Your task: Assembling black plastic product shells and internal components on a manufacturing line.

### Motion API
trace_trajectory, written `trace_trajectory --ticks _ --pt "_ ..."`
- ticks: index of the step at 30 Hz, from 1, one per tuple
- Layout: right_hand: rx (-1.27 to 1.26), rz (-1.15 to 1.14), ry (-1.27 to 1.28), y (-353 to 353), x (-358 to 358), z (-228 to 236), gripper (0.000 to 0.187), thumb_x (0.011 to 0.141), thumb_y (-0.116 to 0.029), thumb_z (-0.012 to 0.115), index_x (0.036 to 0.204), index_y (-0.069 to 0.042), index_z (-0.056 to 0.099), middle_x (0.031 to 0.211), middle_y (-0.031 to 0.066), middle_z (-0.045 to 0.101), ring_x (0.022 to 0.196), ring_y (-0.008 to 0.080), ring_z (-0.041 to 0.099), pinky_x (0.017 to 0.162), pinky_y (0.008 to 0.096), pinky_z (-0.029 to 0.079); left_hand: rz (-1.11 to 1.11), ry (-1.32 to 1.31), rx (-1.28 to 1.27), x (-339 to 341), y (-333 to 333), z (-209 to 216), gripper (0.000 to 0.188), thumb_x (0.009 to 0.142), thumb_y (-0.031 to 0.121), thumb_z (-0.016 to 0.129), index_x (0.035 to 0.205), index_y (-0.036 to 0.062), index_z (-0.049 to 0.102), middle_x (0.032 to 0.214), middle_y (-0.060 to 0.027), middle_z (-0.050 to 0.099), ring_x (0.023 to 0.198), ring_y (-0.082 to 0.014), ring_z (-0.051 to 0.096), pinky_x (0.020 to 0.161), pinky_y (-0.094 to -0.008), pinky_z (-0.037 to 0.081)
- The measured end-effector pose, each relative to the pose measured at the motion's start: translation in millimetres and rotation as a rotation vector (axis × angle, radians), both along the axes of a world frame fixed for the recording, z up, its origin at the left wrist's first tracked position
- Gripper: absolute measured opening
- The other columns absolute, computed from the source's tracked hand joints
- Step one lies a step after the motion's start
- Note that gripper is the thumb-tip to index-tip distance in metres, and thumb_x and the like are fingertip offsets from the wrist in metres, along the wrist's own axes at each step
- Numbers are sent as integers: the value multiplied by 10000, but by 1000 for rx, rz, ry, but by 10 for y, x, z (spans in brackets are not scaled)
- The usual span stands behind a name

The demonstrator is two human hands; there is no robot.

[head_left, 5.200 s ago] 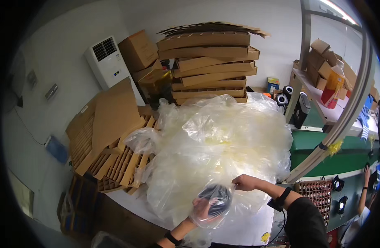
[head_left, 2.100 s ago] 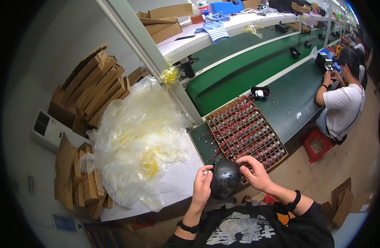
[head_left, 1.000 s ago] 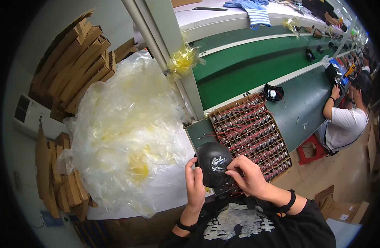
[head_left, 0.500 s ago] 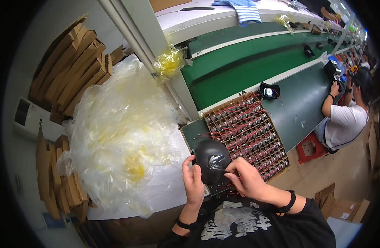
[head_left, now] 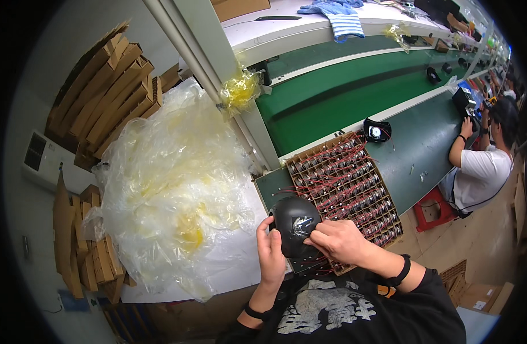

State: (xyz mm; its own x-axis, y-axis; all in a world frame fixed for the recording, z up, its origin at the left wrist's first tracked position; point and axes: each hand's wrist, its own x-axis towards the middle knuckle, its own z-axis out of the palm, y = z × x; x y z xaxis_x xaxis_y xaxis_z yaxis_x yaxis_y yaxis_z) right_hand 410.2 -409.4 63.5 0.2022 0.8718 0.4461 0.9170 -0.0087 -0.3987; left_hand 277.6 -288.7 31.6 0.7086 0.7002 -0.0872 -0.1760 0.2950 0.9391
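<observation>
Two bare hands, one piece between them; clock centred on it, twelve straight ahead of the wearer.

Left hand (head_left: 270, 252) at eight o'clock: half open, curved round the edge of a black domed shell (head_left: 289, 215), thumb up on the near side, gripping it. Right hand (head_left: 335, 241) between three and four: fingers curled in, tips against the shell's flank; can't tell whether they pinch anything. Shell held up in front of the wearer's chest, round side to view. Glossy clear patch (head_left: 303, 225) on it, just beside the right fingertips.

Two o'clock, near: celled cardboard tray (head_left: 384, 188), rows of metal parts with red wires trailing over, set on a dark green worktop (head_left: 415, 166). One o'clock, just past the tray's far corner: open black housing (head_left: 377, 131), pale round piece inside.

Ten o'clock: big crumpled heap of clear plastic (head_left: 172, 166), yellow-tinged, on a white worktop (head_left: 238, 269). Farther the same way: leaning stack of cardboard trays (head_left: 103, 92). Eleven: pale metal post (head_left: 197, 57).

Between twelve and one: green belt (head_left: 332, 94); beyond it, striped cloth (head_left: 346, 27) hanging off a shelf (head_left: 263, 31).

Between two and three, well apart: co-worker in white shirt (head_left: 481, 178). Three: red stool (head_left: 432, 211).
</observation>
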Motion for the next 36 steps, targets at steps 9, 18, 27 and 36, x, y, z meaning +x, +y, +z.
trace_trajectory --ticks 9,18,27,36 --pt "-92 227 -83 131 0 -239 234 865 -200 611 718 -64 490 624 44 497 550 201 578 469 329 470 -103 274 374 263 434 -539 302 956 252 542 1170 38 546 899 -83 643 786 -83 555 712 -228 438" --pt "-101 109 -145 308 -89 -411 219 858 -141 604 710 -61 463 621 66 506 547 219 584 474 337 492 104 256 361 408 485 -395 278 834 172 697 1019 1 580 485 8 503 447 -20 399 420 -229 270" --pt "-101 193 -179 507 -85 -152 209 843 -104 601 706 -56 451 619 69 501 532 220 571 459 340 483 296 95 348 353 571 -183 252 830 164 695 980 -8 589 456 22 462 452 -19 385 439 -226 284" --pt "29 201 138 543 -115 155 248 835 -49 610 659 -26 437 559 108 464 460 281 513 433 383 424 347 -113 179 258 518 108 374 852 141 670 1150 -2 495 583 10 570 560 -20 485 518 -172 344"
